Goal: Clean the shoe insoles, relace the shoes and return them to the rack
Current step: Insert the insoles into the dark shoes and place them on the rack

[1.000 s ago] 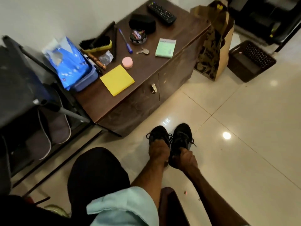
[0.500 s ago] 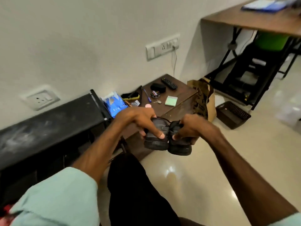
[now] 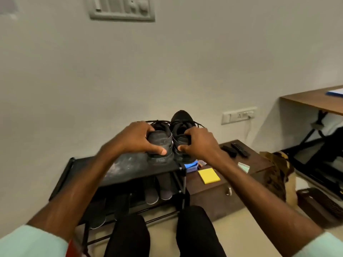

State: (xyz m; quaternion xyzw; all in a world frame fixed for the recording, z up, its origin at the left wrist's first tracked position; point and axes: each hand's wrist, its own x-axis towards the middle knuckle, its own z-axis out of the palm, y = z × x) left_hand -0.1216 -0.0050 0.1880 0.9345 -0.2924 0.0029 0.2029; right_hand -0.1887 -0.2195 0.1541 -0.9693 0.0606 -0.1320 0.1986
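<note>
Black lace-up shoes (image 3: 160, 145), heels toward me, are held side by side and touching at the right end of the top shelf of the dusty black metal shoe rack (image 3: 118, 167); whether the soles rest on it I cannot tell. My left hand (image 3: 135, 138) grips one heel, my right hand (image 3: 199, 143) the other, fingers (image 3: 187, 131) curled into the collars, thumbs pressed on the heel backs. I judge the right-hand shoe overhangs the rack's end toward the low brown wooden bench (image 3: 219, 193), so I should shift both inward and set them flat.
</note>
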